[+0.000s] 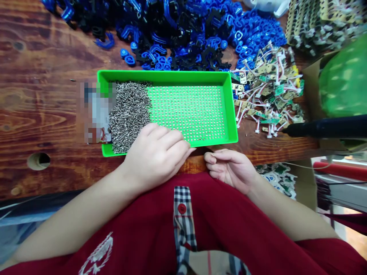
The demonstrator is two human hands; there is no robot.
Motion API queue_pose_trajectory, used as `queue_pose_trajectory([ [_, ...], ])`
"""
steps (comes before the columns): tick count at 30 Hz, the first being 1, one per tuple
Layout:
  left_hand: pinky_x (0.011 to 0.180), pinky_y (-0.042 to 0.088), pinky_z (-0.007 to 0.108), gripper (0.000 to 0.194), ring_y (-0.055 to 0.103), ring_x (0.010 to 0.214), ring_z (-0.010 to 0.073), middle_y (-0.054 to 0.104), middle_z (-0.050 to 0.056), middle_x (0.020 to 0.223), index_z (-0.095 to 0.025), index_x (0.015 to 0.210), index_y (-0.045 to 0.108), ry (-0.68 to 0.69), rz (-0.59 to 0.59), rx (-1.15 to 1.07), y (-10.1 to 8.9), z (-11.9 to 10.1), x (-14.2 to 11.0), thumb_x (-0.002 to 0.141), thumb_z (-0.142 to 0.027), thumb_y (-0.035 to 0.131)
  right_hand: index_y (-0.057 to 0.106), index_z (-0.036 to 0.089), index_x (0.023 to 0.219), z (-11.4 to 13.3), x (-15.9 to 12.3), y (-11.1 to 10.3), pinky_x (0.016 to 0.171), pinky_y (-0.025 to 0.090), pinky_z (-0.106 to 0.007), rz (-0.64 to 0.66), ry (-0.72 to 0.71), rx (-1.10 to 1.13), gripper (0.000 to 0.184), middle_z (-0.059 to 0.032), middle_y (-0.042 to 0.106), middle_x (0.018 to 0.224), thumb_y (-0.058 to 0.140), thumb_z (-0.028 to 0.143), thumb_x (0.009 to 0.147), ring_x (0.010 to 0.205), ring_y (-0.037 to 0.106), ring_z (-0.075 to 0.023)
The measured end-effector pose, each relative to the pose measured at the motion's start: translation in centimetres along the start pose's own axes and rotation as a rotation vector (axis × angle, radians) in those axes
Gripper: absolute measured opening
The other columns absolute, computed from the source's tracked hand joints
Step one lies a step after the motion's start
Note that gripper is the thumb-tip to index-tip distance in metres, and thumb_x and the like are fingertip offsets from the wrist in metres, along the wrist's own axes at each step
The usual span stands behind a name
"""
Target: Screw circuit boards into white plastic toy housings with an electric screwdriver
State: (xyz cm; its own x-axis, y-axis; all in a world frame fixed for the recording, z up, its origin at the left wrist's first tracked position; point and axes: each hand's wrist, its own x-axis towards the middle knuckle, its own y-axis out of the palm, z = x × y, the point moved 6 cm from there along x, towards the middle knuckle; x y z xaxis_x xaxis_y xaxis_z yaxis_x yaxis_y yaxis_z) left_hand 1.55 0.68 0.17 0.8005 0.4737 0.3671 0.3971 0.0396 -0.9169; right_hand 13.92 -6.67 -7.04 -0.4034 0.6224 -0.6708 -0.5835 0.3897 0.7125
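Green plastic tray (190, 78) on a wooden worktop (57, 109), taken as the centre of the clock face. Small metal screws (129, 114) lie heaped in its nine o'clock end; the remaining floor shows regular rows of small spots. The left hand (157, 154), at six o'clock, overlaps the near rim with knuckles upward and fingers curled — whether they grip anything cannot be told. The right hand (231, 168), between four and five o'clock, is apart from the left and just off the tray; its thumb and forefinger meet, though any object between them is too small to tell. Blue and black parts (183, 34) are piled at twelve o'clock. At three o'clock, just beside the tray, lie circuit boards with white leads (268, 95) — farther out in that direction, a dark pointed tool (329, 128).
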Motion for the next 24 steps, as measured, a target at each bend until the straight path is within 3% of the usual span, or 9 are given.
queue_pose_trajectory([
  [5,0.059,0.038,0.033,0.021,0.058,0.062,0.0199,0.065,0.003,0.066,-0.018,0.069,0.064,-0.017,0.076,-0.024,0.2,0.0,0.1,0.084,-0.029,0.055,0.052,0.011,0.069,0.1,0.0,-0.1,0.046,0.040,-0.015,0.005,-0.011,-0.012,0.011,0.0020,0.047,0.069,0.054,0.013,0.079,0.050,0.039,-0.0025],
  [11,0.067,0.043,0.035,0.027,0.061,0.075,0.0218,0.065,0.004,0.077,-0.017,0.081,0.064,-0.168,0.336,-0.202,0.8,0.4,1.5,0.090,-0.029,0.042,0.052,0.012,0.068,0.1,0.1,0.0,0.046,0.040,-0.015,0.020,-0.019,-0.027,0.010,0.0019,0.048,0.067,0.054,0.012,0.078,0.050,0.040,-0.0030],
  [15,0.072,0.044,0.033,0.020,0.061,0.081,0.0216,0.064,0.004,0.086,-0.019,0.091,0.065,-0.123,0.476,-0.216,2.0,0.8,3.6,0.086,-0.022,0.046,0.053,0.011,0.068,0.2,0.2,-0.1,0.046,0.040,-0.015,0.035,-0.019,-0.038,0.010,0.0018,0.048,0.068,0.054,0.011,0.078,0.050,0.040,-0.0028],
  [19,0.073,0.045,0.032,0.018,0.060,0.081,0.0210,0.064,0.004,0.086,-0.020,0.089,0.067,-0.084,0.599,-0.206,3.5,1.3,4.9,0.082,-0.019,0.050,0.054,0.010,0.067,0.2,0.3,-0.3,0.047,0.042,-0.016,0.056,-0.008,-0.054,0.011,0.0010,0.048,0.069,0.055,0.012,0.078,0.051,0.041,-0.0030],
  [24,0.072,0.044,0.031,0.016,0.060,0.079,0.0200,0.064,0.004,0.084,-0.020,0.085,0.068,-0.087,0.624,-0.213,4.1,1.6,5.4,0.081,-0.023,0.052,0.055,0.009,0.066,0.3,0.3,-0.4,0.048,0.044,-0.017,0.070,0.007,-0.063,0.013,0.0005,0.049,0.069,0.054,0.013,0.078,0.052,0.044,-0.0037],
])
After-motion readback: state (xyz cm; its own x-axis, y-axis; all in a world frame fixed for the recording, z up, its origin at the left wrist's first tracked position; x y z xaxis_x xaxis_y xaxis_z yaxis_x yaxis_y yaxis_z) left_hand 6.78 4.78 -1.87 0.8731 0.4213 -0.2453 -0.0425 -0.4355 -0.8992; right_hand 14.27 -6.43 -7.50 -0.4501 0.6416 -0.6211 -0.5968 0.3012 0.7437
